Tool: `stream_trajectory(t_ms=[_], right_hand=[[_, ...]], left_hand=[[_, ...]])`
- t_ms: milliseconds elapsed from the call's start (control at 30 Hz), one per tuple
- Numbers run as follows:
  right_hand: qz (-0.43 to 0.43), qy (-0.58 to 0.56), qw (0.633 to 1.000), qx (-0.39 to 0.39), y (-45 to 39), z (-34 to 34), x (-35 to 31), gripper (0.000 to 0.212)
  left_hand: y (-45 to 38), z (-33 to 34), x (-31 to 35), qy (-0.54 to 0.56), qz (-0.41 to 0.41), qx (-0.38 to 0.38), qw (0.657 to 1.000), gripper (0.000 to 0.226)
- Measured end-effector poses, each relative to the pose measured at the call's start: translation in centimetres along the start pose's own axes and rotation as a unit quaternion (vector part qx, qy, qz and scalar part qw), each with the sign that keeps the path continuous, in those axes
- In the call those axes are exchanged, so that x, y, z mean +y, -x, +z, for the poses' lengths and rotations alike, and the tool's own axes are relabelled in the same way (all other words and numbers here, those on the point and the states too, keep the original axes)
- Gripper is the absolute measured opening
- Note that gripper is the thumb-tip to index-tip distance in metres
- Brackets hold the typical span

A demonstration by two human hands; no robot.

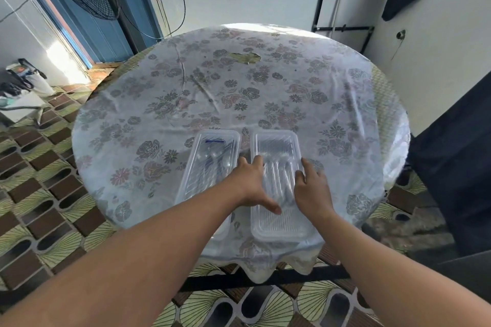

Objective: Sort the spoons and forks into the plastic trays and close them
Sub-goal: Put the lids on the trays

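Pressing flat on the right tray (276, 146) at lower centre, the left hand (252, 184) and right hand (312, 188) lie with fingers spread, gripping nothing. Its blurred contents look like forks. The left tray (212, 156) sits just beside, partly hidden by the left forearm. Both sit near the table (265, 82) front edge; the far cloth lies bare.
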State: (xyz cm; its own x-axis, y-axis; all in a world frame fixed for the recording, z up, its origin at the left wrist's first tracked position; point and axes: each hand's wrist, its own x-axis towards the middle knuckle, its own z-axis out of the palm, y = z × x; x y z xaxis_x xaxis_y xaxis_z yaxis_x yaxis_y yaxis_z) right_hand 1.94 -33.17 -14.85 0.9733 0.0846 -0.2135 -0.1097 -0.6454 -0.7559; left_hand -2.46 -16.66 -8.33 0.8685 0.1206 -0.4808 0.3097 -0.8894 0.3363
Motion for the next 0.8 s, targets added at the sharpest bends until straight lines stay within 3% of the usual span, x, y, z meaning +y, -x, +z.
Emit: stream_trajectory(t_ms=[133, 333, 467, 633, 800], right_hand=[[-0.008, -0.002, 1.000, 0.002, 0.1, 0.4, -0.6, 0.052], [-0.012, 0.046, 0.999, 0.022, 0.2, 1.0, -0.5, 0.049], [-0.086, 0.119, 0.988, 0.049, -0.6, 0.5, -1.7, 0.056], [-0.185, 0.243, 0.952, -0.020, -3.7, 0.9, -4.2, 0.063], [-0.164, 0.294, 0.937, -0.097, -6.6, 1.8, -4.3, 0.073]], left_hand=[[-0.2, -0.4, 0.1, -0.033, -0.012, -0.012, 0.999, 0.132], [-0.8, -0.9, 1.8, -0.149, -0.011, -0.031, 0.988, 0.150], [-1.7, -1.3, 1.6, -0.144, 0.012, -0.065, 0.987, 0.159], [-2.0, -1.4, 1.0, -0.194, 0.029, -0.056, 0.979, 0.157], [-2.4, -1.3, 0.9, -0.201, 0.042, -0.046, 0.978, 0.158]])
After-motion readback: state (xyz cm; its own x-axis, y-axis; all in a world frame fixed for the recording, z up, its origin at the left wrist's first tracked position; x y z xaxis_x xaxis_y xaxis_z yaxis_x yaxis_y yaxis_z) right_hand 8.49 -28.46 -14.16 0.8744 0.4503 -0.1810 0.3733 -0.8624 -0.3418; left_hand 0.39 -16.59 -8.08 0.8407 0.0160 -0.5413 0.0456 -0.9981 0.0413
